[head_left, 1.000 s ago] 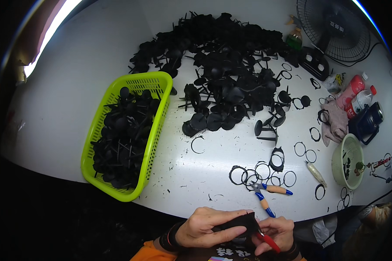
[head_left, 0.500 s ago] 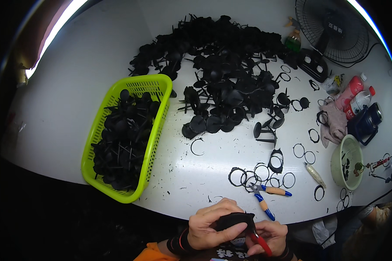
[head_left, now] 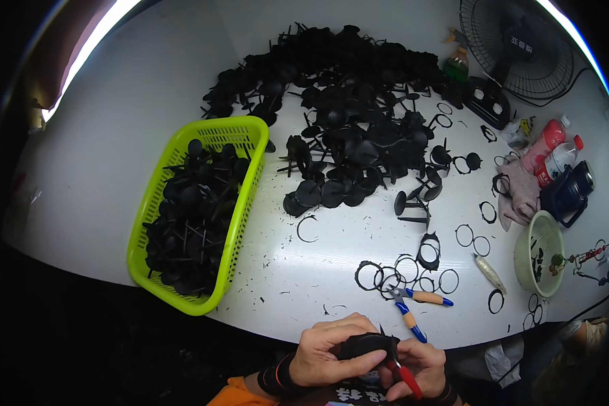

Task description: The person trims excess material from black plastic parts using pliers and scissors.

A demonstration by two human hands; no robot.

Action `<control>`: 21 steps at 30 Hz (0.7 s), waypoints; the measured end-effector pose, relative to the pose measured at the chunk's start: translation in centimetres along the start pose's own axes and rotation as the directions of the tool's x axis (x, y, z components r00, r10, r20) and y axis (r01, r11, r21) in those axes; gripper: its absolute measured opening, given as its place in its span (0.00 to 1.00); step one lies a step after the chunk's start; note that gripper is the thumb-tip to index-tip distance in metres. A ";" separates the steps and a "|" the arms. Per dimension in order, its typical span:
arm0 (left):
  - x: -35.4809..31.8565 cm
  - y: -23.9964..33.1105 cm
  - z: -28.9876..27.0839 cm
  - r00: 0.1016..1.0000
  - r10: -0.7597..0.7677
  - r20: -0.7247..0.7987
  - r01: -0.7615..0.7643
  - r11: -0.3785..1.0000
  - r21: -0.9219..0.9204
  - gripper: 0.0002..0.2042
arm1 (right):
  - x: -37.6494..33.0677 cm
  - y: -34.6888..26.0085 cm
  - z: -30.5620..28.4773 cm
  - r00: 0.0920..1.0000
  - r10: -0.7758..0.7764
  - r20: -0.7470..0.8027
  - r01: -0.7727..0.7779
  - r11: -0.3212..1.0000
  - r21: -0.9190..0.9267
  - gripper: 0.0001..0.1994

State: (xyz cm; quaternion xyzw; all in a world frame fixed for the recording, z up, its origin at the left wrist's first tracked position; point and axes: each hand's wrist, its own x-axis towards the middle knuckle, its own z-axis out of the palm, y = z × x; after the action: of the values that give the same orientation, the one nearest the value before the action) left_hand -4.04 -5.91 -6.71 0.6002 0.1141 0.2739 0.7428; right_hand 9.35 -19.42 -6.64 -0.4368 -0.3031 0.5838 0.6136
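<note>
Close to my body, beyond the table's front edge, my left hand (head_left: 331, 352) is closed around a black round plastic piece (head_left: 365, 346), thumb along its near side. My right hand (head_left: 418, 365) grips red-handled cutters (head_left: 406, 380), their head against the right end of the piece. A thin dark point sticks up there; whether it belongs to the cutters or the piece I cannot tell. On the table just past my hands lie nippers with blue and tan handles (head_left: 413, 296), opened in a V.
A green basket (head_left: 137, 264) full of black stemmed discs stands at left. More discs (head_left: 365, 152) are heaped centre and back. Black rings (head_left: 369, 276) lie scattered at right, near a pale bowl (head_left: 545, 291), bottles (head_left: 549, 139), a cloth (head_left: 521, 196) and a fan (head_left: 517, 51).
The black piece has turned slightly in my left hand, and a thin point now shows above its right end. The red cutters have shifted only a little. The table is unchanged.
</note>
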 end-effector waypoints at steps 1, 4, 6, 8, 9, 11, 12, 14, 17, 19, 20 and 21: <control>0.0 0.0 0.0 1.000 -0.002 -0.002 0.002 1.000 -0.007 0.07 | 0.0 0.0 0.0 1.000 0.000 0.000 0.000 1.000 0.000 0.33; 0.0 -0.3 0.1 1.000 0.023 -0.008 -0.024 1.000 -0.018 0.07 | 0.1 0.0 0.0 1.000 -0.019 0.008 0.019 1.000 0.005 0.31; 0.1 -0.5 0.1 0.999 0.052 -0.014 -0.052 0.998 -0.022 0.07 | 0.0 0.2 0.1 0.998 -0.058 -0.003 0.058 0.998 -0.013 0.30; 0.2 -0.6 0.2 0.998 0.067 -0.022 -0.068 0.997 -0.031 0.07 | 0.0 0.4 0.0 0.996 -0.084 -0.002 0.084 0.996 -0.012 0.30; 0.3 -0.7 0.2 0.998 0.067 -0.021 -0.067 0.997 -0.032 0.07 | 0.0 0.5 -0.1 0.994 -0.110 0.001 0.110 0.994 -0.012 0.30; 0.3 -0.5 0.2 0.995 0.088 -0.050 -0.090 0.994 -0.054 0.06 | -0.2 0.6 -0.1 0.995 -0.102 0.005 0.102 0.994 -0.036 0.29; 0.2 -0.6 0.3 0.995 0.088 -0.051 -0.091 0.994 -0.053 0.06 | -0.2 0.6 -0.1 0.995 -0.095 0.006 0.095 0.994 -0.061 0.28; 0.0 -1.0 0.3 0.991 0.110 -0.075 -0.116 0.990 -0.083 0.05 | -0.3 0.4 0.0 0.997 -0.079 -0.010 0.078 0.994 -0.072 0.26; 0.1 -1.0 0.4 0.991 0.116 -0.066 -0.121 0.990 -0.075 0.05 | -0.4 -0.5 0.8 0.994 0.019 -0.110 -0.025 0.998 -0.059 0.22; 0.3 -0.9 0.2 0.993 0.115 -0.010 -0.115 0.993 -0.034 0.05 | -0.6 -0.9 0.8 0.977 0.104 -0.184 -0.111 0.993 -0.026 0.20; 0.5 -0.6 0.1 0.993 0.111 0.042 -0.112 0.994 0.010 0.05 | -0.9 -1.1 0.2 0.972 0.130 -0.194 -0.140 0.989 -0.036 0.17; 0.4 0.0 0.6 0.995 -0.005 0.104 0.004 1.000 0.012 0.05 | -1.0 -1.2 -0.2 0.966 0.157 -0.205 -0.169 0.984 -0.047 0.14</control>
State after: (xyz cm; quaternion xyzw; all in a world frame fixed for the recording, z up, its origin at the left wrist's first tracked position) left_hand -3.44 -6.14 -6.46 0.6176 0.0783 0.2399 0.7449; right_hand 9.89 -20.33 -5.55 -0.5360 -0.2213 0.5754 0.5767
